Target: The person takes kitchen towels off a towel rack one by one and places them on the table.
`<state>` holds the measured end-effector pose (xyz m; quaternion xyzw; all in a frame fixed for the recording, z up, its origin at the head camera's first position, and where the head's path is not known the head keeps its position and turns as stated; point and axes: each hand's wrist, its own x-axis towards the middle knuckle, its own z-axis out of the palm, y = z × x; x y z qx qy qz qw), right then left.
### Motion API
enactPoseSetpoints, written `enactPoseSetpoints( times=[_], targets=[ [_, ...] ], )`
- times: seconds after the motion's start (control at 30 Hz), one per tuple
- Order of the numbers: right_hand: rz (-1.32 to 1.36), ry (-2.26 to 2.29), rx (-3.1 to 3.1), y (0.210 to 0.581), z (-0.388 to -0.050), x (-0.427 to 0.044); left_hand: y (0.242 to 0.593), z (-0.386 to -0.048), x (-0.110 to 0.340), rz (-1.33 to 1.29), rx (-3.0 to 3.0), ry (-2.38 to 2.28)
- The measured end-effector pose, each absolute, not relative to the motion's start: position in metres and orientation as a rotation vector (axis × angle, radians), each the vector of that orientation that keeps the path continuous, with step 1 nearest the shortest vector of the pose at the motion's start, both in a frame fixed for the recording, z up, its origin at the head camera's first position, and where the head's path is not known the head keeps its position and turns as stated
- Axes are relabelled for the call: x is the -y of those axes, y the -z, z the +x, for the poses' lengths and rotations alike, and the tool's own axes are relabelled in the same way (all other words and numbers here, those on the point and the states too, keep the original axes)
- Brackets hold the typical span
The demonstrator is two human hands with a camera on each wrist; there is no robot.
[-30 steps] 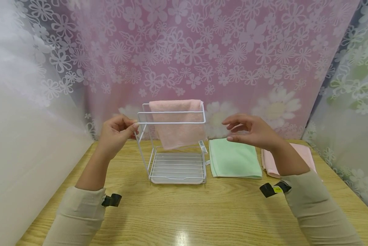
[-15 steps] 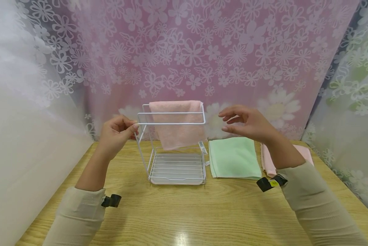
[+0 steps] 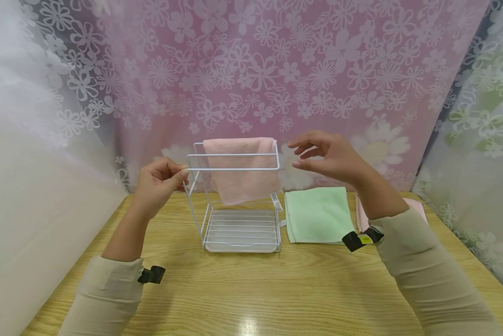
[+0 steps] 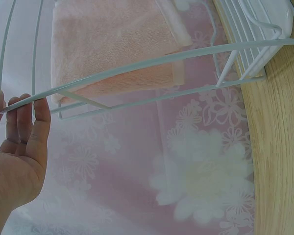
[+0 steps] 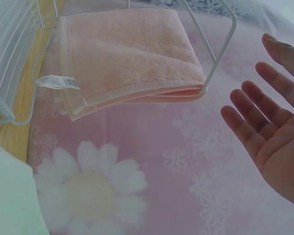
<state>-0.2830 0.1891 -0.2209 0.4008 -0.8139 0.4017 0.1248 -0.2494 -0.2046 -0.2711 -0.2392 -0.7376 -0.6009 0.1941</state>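
Nearest are the two pale sleeves (image 3: pixel 108 284), each with a black wrist device (image 3: pixel 151 275) at the cuff, above the near part of the wood-grained table (image 3: pixel 243 289). The right device appears over the near corner of a flat green cloth (image 3: pixel 316 217); whether they touch cannot be told. If the right forearm dips, the device could catch the cloth and drag it askew.

Beyond the sleeves, the left hand (image 3: pixel 161 184) pinches the upper left front corner of a white wire rack (image 3: pixel 234 169), thumb on one side of the wire and fingertips on the other. The rack stands upright on the table, a shallow tray (image 3: pixel 243 248) beneath its slatted base. Because the grip lies at a high corner, a sideways push or tug there would probably tilt or slide the frame.

The right hand (image 3: pixel 329 156) is raised beyond the rack's right end, touching nothing; its fingers are slightly bent and the thumb stands apart. A hasty swing leftward could knock the frame. Under the right forearm lies a partly hidden pink cloth (image 3: pixel 417 210), beside the green one.

At the rack's far side, a folded pink towel (image 3: pixel 243 186) hangs over the rear top rail, a printed label (image 3: pixel 276 201) at its lower right corner. A jolt, or a snag on that label, could pull it off-centre. A flowered curtain (image 3: pixel 251 70) closes the background.
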Motion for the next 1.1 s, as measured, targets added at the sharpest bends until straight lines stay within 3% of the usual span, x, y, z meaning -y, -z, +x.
enactPoseSetpoints(
  times=[1.1],
  targets=[
    [1.099,-1.159,2.562,0.19,-0.31,-0.146,0.271,-0.25,0.206,-0.657,2.113,1.633]
  ],
)
